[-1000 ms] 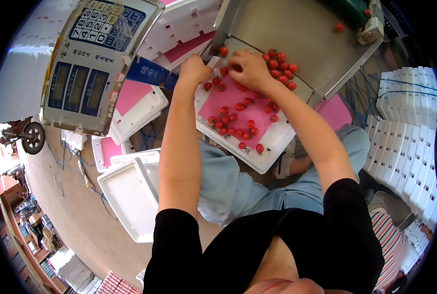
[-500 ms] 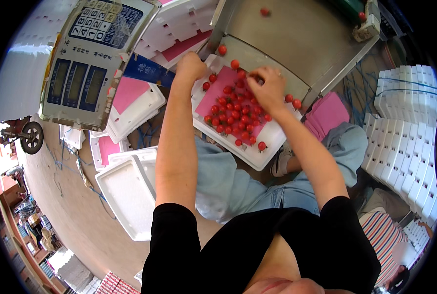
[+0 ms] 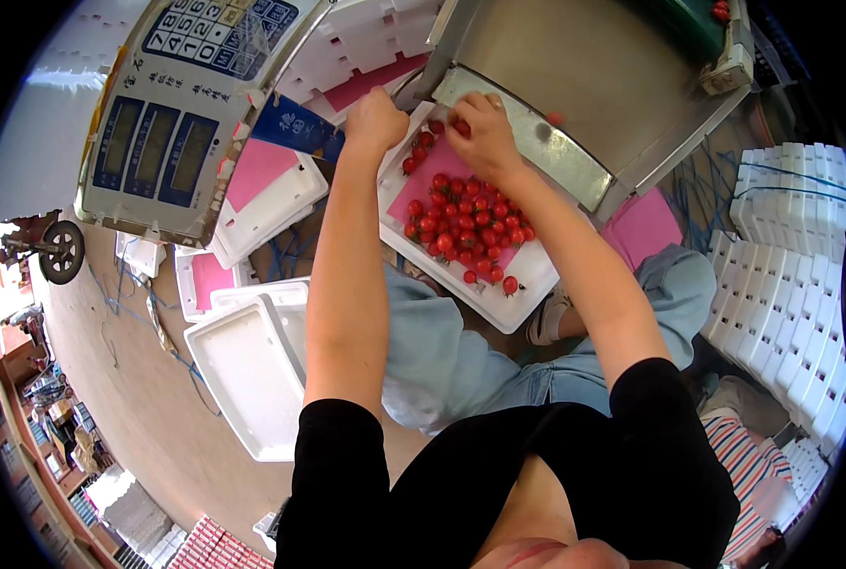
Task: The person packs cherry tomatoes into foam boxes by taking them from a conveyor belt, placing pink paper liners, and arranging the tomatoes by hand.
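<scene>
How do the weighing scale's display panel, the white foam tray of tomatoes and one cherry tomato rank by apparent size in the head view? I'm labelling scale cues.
1. Display panel, though it is nearer the camera.
2. Foam tray.
3. Cherry tomato.

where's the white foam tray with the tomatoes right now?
Head view, upper centre: the white foam tray rests on the person's lap against the metal chute, left hand on its far-left corner, right hand over the tomatoes.
</scene>
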A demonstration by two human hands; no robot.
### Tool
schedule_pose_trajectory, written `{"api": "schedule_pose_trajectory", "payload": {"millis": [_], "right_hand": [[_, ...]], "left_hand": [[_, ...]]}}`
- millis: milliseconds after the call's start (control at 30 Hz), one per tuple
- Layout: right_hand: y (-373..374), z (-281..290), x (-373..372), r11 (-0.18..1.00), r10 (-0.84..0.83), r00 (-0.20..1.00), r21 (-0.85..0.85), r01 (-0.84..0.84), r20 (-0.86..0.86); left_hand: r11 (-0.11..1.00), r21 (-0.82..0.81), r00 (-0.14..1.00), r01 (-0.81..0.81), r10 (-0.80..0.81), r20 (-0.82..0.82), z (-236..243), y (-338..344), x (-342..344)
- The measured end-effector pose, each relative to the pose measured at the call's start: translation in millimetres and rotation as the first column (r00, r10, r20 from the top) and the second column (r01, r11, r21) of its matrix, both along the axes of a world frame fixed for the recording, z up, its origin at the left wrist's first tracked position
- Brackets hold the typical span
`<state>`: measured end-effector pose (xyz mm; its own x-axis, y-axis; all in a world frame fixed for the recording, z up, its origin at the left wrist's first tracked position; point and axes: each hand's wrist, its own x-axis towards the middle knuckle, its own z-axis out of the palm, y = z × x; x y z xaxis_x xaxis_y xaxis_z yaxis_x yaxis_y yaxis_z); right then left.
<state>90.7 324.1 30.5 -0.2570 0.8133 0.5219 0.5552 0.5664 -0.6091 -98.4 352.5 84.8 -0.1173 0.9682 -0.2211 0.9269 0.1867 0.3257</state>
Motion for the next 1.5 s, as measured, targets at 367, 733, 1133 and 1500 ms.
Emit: {"api": "schedule_pose_trajectory", "payload": {"millis": [367, 733, 1133, 1500], "right_hand": [[-168.0, -15.6, 35.7, 0.948, 0.309, 0.856, -0.205, -0.243, 0.415], [-185.3, -15.3, 50.1, 0.939, 0.297, 0.852, -0.294, -0.178, 0.431], [-230.8, 57.2, 172.6, 0.922, 0.330, 0.863, -0.324, -0.210, 0.382], [-245.2, 60.7, 392.8, 0.965, -0.031, 0.698, -0.160, 0.206, 0.716]], "left_hand": [[0.785, 0.535, 0.607, -0.314, -0.267, 0.749, 36.9, 1.9, 44.2], [0.672, 0.653, 0.626, -0.349, -0.351, 0.696, 74.9, -39.7, 51.2], [0.748, 0.504, 0.541, -0.431, -0.232, 0.808, 83.7, -40.2, 46.3], [0.758, 0.598, 0.657, -0.261, -0.315, 0.685, 81.8, -44.3, 61.3]]}}
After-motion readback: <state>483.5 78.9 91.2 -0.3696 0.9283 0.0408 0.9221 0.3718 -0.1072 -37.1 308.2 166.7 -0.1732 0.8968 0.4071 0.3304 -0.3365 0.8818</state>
